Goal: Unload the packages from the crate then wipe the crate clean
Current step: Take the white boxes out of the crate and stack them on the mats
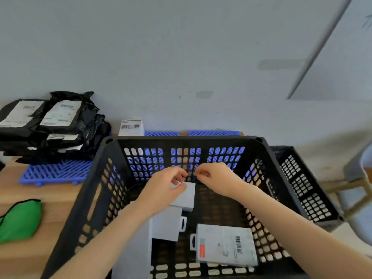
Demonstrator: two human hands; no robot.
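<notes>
Crate: black, perforated plastic, in the middle of the view on a wooden table, with both hands reaching into it over the near edge.

The left hand grips a small white box. Its thumb lies across the top face and its fingers are curled over the far edge. The right hand is just beside it, fingers curled tight and fingertips nearly meeting those of the left hand above the box's far edge. Whether it pinches anything cannot be told.

The small box overlaps a white box with a hang tab nearer the camera; whether it rests on that one or is lifted off it is unclear. A taller white box stands at the near left under the left forearm. A flat white package with a barcode and a red mark lies on the crate floor at the near right, apart from the others.

Outside the crate, a stack of black mailer bags with white labels sits to the left on a blue grid mat. More blue mat shows behind the far rim, next to a small white carton standing against the wall. A green cloth lies on the table at the near left. A second black crate sits close against the right side, and beyond it is a blurred wooden frame. The wall is plain and pale.
</notes>
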